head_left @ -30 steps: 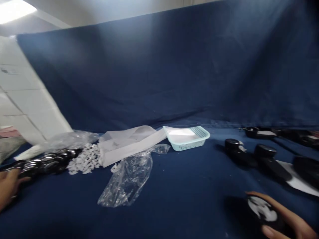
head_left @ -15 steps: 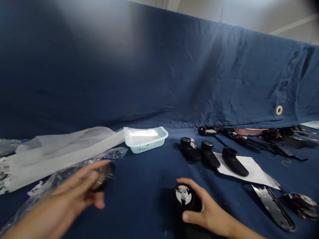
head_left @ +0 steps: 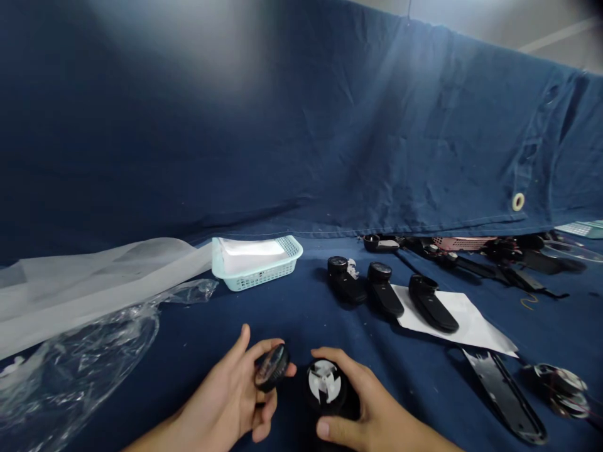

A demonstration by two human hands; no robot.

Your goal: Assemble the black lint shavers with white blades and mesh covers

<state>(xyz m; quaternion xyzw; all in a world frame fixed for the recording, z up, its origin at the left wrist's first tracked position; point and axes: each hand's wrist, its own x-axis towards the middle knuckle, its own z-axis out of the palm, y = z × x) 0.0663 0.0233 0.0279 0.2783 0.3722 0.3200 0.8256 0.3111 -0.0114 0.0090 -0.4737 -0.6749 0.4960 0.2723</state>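
Note:
My left hand (head_left: 235, 389) holds a small round black cap (head_left: 272, 369) with a ridged edge, tilted, between its fingers. My right hand (head_left: 365, 398) wraps around the round end of a black device housing (head_left: 325, 408); a white three-armed disc (head_left: 324, 380) shows in its top. The cap is just left of the housing, apart from it. The housing's lower part blends into the dark cloth and runs out of view at the bottom.
Black handheld units (head_left: 346, 282) stand right of centre, one on white paper (head_left: 464, 320). A light blue basket (head_left: 259, 276) holds white sheets. Clear plastic (head_left: 108, 351) lies at left. An opened shell (head_left: 509, 395) and wired parts (head_left: 563, 389) lie right.
My left hand has come right with the black cap, close to the housing. My right hand still grips the housing, which appears slightly further left as the view shifted.

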